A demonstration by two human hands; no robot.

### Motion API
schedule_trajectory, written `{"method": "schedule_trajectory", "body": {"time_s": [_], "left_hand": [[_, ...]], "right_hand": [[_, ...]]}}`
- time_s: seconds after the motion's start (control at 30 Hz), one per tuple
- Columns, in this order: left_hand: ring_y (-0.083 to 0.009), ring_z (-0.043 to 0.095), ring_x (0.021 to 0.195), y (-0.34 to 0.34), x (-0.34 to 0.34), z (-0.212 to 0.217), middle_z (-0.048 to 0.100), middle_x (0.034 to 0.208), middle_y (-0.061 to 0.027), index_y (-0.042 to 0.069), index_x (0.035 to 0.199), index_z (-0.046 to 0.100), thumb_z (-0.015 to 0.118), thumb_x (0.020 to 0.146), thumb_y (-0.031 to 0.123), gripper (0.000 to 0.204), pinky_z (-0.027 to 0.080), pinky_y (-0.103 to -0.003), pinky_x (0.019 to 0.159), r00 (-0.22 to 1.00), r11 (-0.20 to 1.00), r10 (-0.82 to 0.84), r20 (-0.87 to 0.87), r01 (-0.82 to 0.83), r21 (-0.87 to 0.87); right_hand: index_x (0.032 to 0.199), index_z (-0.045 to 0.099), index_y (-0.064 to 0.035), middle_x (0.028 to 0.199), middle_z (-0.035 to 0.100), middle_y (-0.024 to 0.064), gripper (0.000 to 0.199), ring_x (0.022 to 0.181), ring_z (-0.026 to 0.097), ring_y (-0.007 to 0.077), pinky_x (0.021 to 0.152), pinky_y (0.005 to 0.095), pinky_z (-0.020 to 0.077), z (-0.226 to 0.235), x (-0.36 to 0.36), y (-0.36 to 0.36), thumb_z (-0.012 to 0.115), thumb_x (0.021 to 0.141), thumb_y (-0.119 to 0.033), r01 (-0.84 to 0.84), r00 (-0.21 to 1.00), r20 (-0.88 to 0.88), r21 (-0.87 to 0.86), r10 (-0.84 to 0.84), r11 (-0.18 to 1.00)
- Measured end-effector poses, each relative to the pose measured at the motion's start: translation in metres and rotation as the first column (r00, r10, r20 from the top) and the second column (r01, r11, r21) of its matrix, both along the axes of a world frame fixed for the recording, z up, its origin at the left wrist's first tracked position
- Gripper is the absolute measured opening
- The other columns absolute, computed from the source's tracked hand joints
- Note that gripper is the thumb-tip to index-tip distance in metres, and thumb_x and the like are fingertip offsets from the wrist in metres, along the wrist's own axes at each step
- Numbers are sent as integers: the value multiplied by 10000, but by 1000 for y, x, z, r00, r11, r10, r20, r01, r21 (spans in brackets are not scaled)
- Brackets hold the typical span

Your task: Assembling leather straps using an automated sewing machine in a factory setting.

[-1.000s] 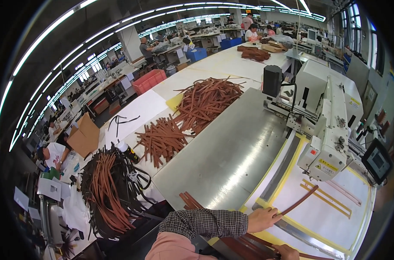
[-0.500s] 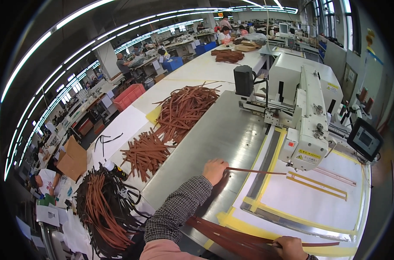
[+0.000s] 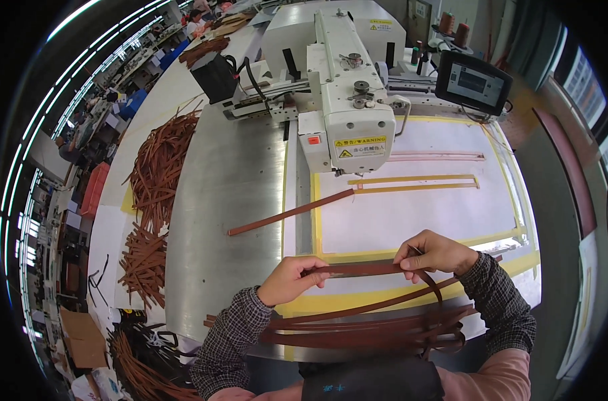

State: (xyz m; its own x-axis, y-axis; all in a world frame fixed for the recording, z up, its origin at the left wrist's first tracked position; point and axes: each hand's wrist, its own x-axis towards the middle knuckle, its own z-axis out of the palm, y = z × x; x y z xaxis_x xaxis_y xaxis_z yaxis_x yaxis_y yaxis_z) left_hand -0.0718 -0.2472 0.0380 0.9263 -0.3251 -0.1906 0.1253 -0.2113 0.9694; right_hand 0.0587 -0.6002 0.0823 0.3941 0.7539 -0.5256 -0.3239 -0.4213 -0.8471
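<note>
Together our left hand point(image 3: 289, 279) and right hand point(image 3: 432, 252) pinch one flat brown leather strap point(image 3: 361, 269) between them; one more strap point(image 3: 290, 212) lies beyond, by the white sewing machine point(image 3: 347, 100).

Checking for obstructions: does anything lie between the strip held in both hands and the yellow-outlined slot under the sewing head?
Nothing visible blocks it. The left hand and right hand hold the strip; only bare white panel separates it from the slot.

Yellow warning label point(image 3: 360, 147), dark screen point(image 3: 474, 82) right
</note>
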Motion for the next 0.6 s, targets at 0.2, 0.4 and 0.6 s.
{"method": "schedule_trajectory", "body": {"time_s": [0.2, 0.4, 0.6], "left_hand": [[-47, 613, 813, 36, 7, 27, 703, 896, 10, -21, 1152, 734, 712, 1058, 145, 192, 517, -231, 736, 993, 996, -26, 112, 16, 85], [-44, 562, 771, 67, 24, 28, 705, 909, 10, -24, 1105, 727, 663, 1075, 156, 194, 461, -238, 684, 984, 986, -85, -156, 106, 130], [-66, 656, 865, 74, 45, 1, 734, 924, -15, -39, 1107, 721, 633, 1067, 114, 180, 531, -254, 798, 989, 966, -50, -137, 83, 246]], "right_hand": [[1146, 754, 17, 797, 709, 7, 246, 651, 641, 70, 564, 210, 475, 5, 10, -80, 729, 1060, -213, 154, 987, 45, 3, -154, 988], [1042, 798, 8, 743, 699, 25, 203, 634, 609, 98, 611, 254, 523, 30, 28, -156, 805, 990, -188, 239, 799, 596, -192, -81, 952], [950, 794, -4, 829, 768, 125, 290, 728, 699, 273, 711, 374, 565, 9, 70, -219, 858, 905, -283, 517, 500, 856, -414, 127, 749]]}}
